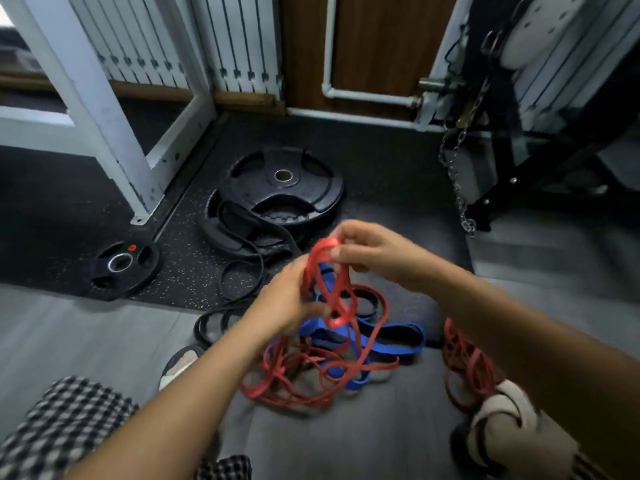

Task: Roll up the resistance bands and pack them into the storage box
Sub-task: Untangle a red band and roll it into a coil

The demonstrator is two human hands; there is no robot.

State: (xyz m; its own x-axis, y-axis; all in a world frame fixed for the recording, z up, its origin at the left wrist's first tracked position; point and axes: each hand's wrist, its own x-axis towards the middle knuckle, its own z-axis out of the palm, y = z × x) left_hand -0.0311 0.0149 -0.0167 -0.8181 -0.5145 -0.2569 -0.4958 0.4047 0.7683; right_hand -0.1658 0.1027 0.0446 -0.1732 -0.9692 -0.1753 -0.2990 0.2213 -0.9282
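Sitting close to the checked cloth [69, 427] on the person's knee, a messy heap of thin red rubber bands [294, 375] and a wide blue rubber band [391, 336] lies on the grey floor [329, 445]. Just above the heap, both hands hold one long thin red band [337, 289]. The left hand [287, 299] pinches a low part of it with curled fingers. The right hand [374, 251] pinches the top loop, a little higher and further off. The band hangs between the two hands, and its tail seems to drop into the heap. To roll it well, the person should likely pull it free of the other bands first, then wind it tight and flat so it does not spring open. Past the hands, black rubber bands [239, 271] lie on the dark mat [381, 161] near a big round black weight plate [282, 181]. No storage box shows.
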